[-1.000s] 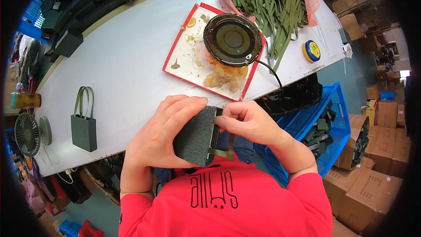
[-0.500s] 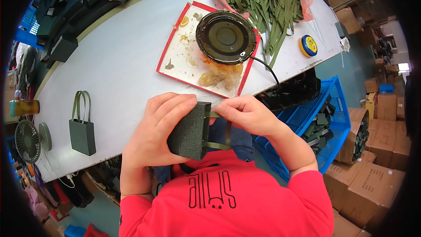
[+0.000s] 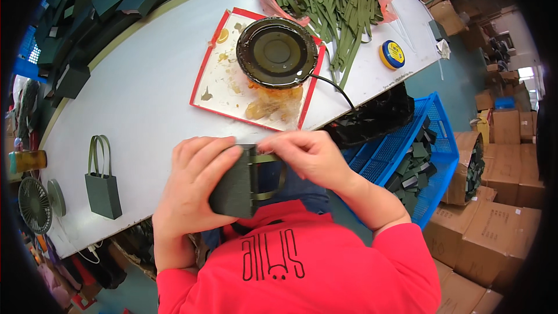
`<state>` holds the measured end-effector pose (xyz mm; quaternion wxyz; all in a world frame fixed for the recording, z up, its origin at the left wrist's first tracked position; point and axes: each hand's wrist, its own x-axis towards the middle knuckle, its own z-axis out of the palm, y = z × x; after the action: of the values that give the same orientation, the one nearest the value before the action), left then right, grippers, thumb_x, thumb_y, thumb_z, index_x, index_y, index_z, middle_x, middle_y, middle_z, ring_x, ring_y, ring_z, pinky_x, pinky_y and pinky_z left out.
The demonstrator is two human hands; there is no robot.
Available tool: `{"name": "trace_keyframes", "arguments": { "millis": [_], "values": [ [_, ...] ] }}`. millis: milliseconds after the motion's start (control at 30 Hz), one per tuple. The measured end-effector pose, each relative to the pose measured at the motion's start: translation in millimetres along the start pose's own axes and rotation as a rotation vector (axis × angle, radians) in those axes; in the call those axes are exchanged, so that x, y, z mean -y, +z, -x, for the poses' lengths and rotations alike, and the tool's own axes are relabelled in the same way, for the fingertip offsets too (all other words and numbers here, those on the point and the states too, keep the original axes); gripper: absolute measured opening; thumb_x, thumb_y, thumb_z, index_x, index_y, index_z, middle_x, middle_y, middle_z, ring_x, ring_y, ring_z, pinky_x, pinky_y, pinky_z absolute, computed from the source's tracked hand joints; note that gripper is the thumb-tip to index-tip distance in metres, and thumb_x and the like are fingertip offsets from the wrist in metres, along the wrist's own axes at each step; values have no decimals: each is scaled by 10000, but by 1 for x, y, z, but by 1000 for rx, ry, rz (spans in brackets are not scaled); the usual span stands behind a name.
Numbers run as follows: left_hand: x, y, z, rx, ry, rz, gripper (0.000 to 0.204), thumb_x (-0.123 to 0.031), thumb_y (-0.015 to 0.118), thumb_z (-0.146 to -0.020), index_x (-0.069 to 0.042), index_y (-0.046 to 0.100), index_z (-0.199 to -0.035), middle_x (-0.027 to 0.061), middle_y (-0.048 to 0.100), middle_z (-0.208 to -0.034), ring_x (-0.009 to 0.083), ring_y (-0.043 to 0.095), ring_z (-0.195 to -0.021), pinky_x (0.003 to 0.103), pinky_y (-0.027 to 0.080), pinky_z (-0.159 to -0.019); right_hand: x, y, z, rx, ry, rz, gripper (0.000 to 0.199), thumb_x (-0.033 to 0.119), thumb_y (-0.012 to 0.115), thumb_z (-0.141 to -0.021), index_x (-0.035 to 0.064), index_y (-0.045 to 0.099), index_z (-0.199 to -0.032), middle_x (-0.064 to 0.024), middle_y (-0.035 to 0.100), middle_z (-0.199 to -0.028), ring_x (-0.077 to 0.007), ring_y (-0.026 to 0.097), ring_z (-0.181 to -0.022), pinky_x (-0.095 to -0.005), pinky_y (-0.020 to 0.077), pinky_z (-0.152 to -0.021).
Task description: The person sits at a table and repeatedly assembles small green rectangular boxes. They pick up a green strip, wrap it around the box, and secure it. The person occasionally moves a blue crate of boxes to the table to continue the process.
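My left hand (image 3: 195, 183) is wrapped round a small dark green paper gift bag (image 3: 233, 189), which lies on its side with its mouth to the right. A flat olive ribbon handle (image 3: 283, 179) loops out from that mouth. Curled at the upper corner of the mouth, beside the handle's upper end, are the fingers of my right hand (image 3: 305, 154). The fingertips are slightly blurred, and what they pinch is hidden. Another green bag (image 3: 104, 195) stands upright on the white table (image 3: 145, 87) at the left, its handle raised.
Beyond my hands, a round hot plate (image 3: 276, 52) with dark glossy liquid sits on a red-rimmed, glue-stained tray (image 3: 218, 102). Olive ribbons (image 3: 343, 17) spill from a pink plastic bag. A yellow-blue tin (image 3: 392, 55), a blue crate (image 3: 444, 157) and a fan (image 3: 35, 204) are nearby.
My right fingers have moved from the handle's upper strap to the upper corner of the bag's mouth. The view has shifted slightly; my left hand keeps its hold on the bag.
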<state>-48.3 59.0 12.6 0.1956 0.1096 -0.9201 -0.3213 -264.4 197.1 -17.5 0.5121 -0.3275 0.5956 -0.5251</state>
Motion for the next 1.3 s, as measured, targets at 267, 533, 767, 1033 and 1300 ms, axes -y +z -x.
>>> {"name": "trace_keyframes", "arguments": {
  "millis": [267,533,767,1033,1300],
  "values": [
    [21,-17,38,-129,-507,-302,992,-97,886,-536,-116,504,-1452,192,463,-1410,388,487,-1281,452,431,-1065,1,-90,-8,-673,-478,344,57,65,703,-953,18,697,-984,-28,723,-993,-6,514,-639,-189,408,-543],
    [40,-44,52,-197,-947,-130,561,-299,732,-904,-84,560,-1393,189,589,-1156,353,585,-1045,397,467,-952,12,-149,-28,-360,-448,1284,167,77,710,-869,89,682,-1033,-100,650,-1052,-352,677,-860,-428,555,-745],
    [80,-52,77,-473,-698,-143,208,-149,717,-908,6,578,-922,142,609,-1208,258,567,-1149,354,418,-996,13,-163,-37,-229,-425,1291,112,87,694,-883,74,630,-974,-109,621,-1102,-344,676,-883,-431,560,-747],
    [40,-45,37,-325,-292,-452,320,57,678,-745,-43,380,-687,207,457,-1520,431,358,-1470,504,286,-1167,15,-160,-39,-180,-595,1249,166,67,682,-880,49,587,-1016,-108,641,-1103,-350,669,-902,-429,557,-766],
    [20,-34,18,86,-423,-439,667,-69,867,-561,-88,617,-1179,175,407,-1565,408,386,-1395,483,325,-1132,13,-172,-38,-88,-459,1238,120,31,674,-883,31,612,-986,-125,615,-996,-326,653,-882,-397,533,-766]
  ]
}}
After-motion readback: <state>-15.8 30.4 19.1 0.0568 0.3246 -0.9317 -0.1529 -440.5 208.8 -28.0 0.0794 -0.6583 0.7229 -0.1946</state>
